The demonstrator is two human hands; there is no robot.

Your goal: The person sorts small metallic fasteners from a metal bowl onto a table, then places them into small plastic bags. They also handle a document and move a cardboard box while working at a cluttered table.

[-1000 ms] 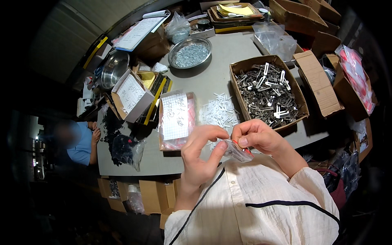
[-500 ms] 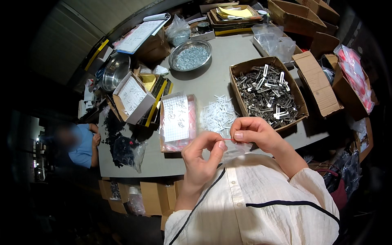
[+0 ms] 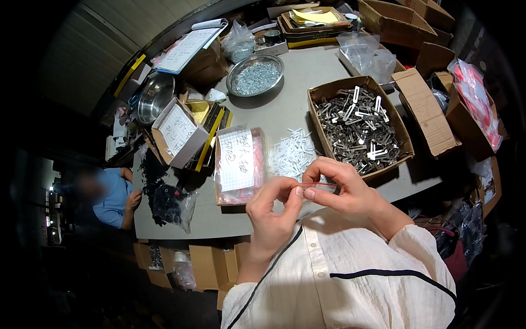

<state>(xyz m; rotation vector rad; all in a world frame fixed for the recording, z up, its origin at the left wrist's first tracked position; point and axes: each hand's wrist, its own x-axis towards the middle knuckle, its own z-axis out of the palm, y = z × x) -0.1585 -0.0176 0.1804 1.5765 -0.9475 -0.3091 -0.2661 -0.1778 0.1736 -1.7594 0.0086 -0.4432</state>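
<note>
In front of my chest, both hands meet on a small clear zip bag [image 3: 323,186] with a thin red line along its mouth. My left hand [image 3: 275,205] pinches one end of it between thumb and forefinger. My right hand [image 3: 342,189] grips the other end with curled fingers, which hide much of the bag. Just beyond my hands lies a pile of small white sticks [image 3: 293,152]. Left of the pile stands an open box [image 3: 259,162] of red-lined bags with a handwritten sheet on top. To the right, a cardboard box [image 3: 316,118] is full of metal hair clips [image 3: 359,123].
A metal bowl [image 3: 281,79] of small silvery pieces stands toward the back of the table [image 3: 307,60]. Dark bits and a bag of black pieces [image 3: 170,203] lie at left, near a person in blue [image 3: 112,197]. Cardboard boxes [image 3: 424,112] crowd the right side.
My right hand has shifted slightly left, closer to my left fingertips. The bag's clear part, which hung below my hands, is now mostly hidden. The person at left has lowered a hand.
</note>
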